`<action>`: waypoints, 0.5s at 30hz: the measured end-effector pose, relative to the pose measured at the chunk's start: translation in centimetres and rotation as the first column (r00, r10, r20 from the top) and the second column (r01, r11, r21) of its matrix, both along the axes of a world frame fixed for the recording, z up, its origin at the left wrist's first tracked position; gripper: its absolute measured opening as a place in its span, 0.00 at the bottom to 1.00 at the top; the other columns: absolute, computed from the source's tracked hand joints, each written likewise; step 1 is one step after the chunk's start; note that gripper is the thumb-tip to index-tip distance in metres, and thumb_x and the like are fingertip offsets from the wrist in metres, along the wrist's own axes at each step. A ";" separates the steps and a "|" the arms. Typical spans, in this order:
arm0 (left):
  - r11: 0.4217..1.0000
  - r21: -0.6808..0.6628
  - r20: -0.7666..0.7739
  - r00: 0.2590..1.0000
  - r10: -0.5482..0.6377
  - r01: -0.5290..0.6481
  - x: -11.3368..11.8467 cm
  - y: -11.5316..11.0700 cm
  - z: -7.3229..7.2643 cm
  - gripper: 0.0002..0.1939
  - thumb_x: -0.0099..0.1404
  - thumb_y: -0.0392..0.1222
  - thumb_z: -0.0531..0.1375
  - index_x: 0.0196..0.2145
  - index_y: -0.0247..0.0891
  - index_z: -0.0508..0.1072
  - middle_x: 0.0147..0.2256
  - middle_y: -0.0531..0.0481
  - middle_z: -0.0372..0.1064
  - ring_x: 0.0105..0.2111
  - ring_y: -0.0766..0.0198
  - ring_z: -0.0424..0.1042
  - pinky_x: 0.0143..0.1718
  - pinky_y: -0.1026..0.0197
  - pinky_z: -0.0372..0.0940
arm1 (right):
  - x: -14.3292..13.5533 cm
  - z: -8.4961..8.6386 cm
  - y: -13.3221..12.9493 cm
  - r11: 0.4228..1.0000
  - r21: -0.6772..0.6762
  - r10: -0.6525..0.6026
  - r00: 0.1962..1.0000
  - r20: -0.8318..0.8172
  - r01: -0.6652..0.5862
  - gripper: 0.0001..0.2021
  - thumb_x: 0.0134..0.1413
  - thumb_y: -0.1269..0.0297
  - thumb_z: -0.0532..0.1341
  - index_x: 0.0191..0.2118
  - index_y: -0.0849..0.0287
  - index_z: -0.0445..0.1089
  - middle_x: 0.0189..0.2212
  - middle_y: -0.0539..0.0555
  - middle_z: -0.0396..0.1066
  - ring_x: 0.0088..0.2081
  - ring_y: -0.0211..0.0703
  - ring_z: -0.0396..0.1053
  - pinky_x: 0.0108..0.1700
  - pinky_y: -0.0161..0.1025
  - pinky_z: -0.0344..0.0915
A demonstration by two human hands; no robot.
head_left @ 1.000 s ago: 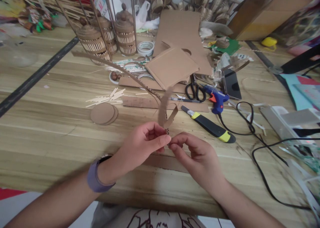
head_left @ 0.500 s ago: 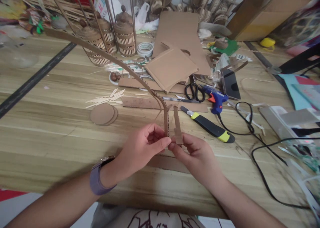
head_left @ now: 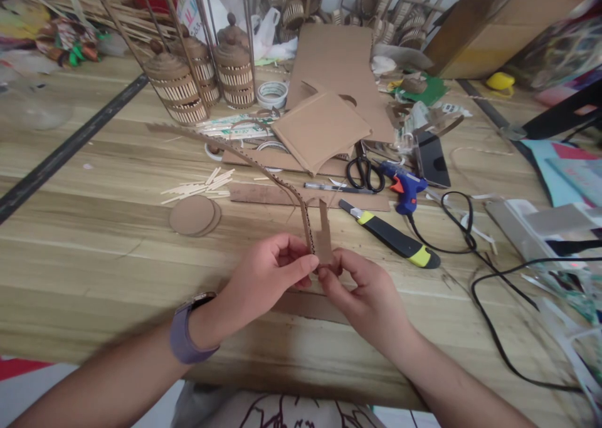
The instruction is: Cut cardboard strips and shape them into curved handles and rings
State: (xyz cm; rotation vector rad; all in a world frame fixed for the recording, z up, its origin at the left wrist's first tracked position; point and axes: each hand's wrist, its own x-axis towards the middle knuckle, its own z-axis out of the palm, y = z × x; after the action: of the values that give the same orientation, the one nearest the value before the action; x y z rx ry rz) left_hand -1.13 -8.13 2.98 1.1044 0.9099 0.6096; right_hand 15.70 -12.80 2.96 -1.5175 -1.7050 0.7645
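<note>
A long, narrow cardboard strip [head_left: 276,176] with a corrugated edge is pinched near its lower end by my left hand [head_left: 277,266]. From there it rises and bends away to the far left. My right hand [head_left: 360,284] grips the bottom of a short cardboard piece [head_left: 324,243], which narrows towards its top. Both pieces meet at my fingertips; whether they are one folded strip, I cannot tell. Just beyond lies a flat cardboard strip [head_left: 263,193] on the table. A green-and-black utility knife [head_left: 395,237] rests right of my right hand.
Cardboard discs [head_left: 192,215] and thin wooden sticks [head_left: 200,187] lie to the left. Black scissors [head_left: 364,172], a blue glue gun [head_left: 405,187] and its cable [head_left: 491,340] occupy the right. Lidded slatted containers [head_left: 174,86] stand behind, near a tape roll [head_left: 272,94] and cardboard sheets [head_left: 324,127].
The long strip's far end has swung down and to the right. The short piece has turned, showing more of its flat face, and shifted slightly left. Both hands stay nearly in place.
</note>
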 end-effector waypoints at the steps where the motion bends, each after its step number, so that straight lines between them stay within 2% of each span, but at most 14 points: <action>1: 1.000 -0.017 0.016 1.000 -0.009 0.009 0.0 0.0 -0.1 0.09 0.61 0.44 0.64 0.33 0.36 0.71 0.25 0.55 0.69 0.26 0.68 0.70 0.31 0.65 0.67 | 0.0 0.0 0.0 1.000 0.016 0.011 1.000 0.001 -0.011 0.10 0.55 0.68 0.55 0.24 0.55 0.62 0.19 0.46 0.66 0.22 0.35 0.62 0.24 0.32 0.59; 6: 0.996 -0.073 0.067 0.996 -0.054 0.059 0.0 0.3 -0.8 0.13 0.62 0.49 0.64 0.32 0.35 0.71 0.25 0.54 0.71 0.26 0.68 0.69 0.30 0.65 0.65 | -0.1 -0.1 -0.2 0.997 0.068 0.042 0.998 0.049 -0.045 0.08 0.55 0.71 0.54 0.26 0.55 0.62 0.20 0.47 0.66 0.23 0.35 0.64 0.25 0.32 0.60; 8: 0.995 -0.029 0.012 0.995 -0.097 0.097 0.0 0.3 -0.8 0.14 0.63 0.51 0.62 0.31 0.35 0.71 0.25 0.53 0.70 0.26 0.67 0.69 0.29 0.64 0.64 | -0.1 -0.1 -0.2 0.997 0.059 0.053 0.997 0.055 -0.056 0.08 0.56 0.70 0.54 0.27 0.55 0.62 0.22 0.48 0.67 0.24 0.36 0.65 0.25 0.32 0.60; 11: 0.963 0.214 -0.257 0.961 -0.106 0.164 -0.1 0.1 -0.2 0.18 0.68 0.51 0.56 0.25 0.36 0.69 0.22 0.54 0.67 0.24 0.67 0.66 0.27 0.64 0.58 | -0.1 -0.1 -0.2 0.998 0.053 0.036 0.997 0.065 -0.040 0.07 0.56 0.70 0.54 0.28 0.55 0.62 0.22 0.48 0.67 0.24 0.36 0.64 0.25 0.32 0.60; 13: 0.885 0.408 -0.415 0.909 -0.040 0.225 -0.3 -0.1 0.1 0.20 0.71 0.48 0.54 0.23 0.37 0.66 0.21 0.55 0.64 0.23 0.67 0.63 0.26 0.64 0.54 | 0.0 -0.2 -0.1 0.998 0.061 0.015 0.996 0.086 -0.020 0.07 0.55 0.70 0.54 0.27 0.55 0.61 0.21 0.47 0.66 0.23 0.36 0.63 0.24 0.32 0.59; 15: 0.792 0.538 -0.464 0.886 -0.008 0.288 -0.4 -0.3 0.2 0.18 0.72 0.46 0.53 0.25 0.37 0.67 0.22 0.55 0.64 0.25 0.67 0.63 0.27 0.64 0.54 | 0.1 -0.2 0.0 0.997 0.077 0.011 0.995 0.101 -0.019 0.07 0.55 0.71 0.54 0.27 0.55 0.61 0.21 0.46 0.65 0.23 0.35 0.63 0.24 0.32 0.58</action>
State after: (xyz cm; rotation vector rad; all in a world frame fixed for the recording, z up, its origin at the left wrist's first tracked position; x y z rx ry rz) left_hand -1.51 -8.45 3.22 1.9350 1.0274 0.5283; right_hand 15.82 -12.76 2.78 -1.5139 -1.8004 0.6311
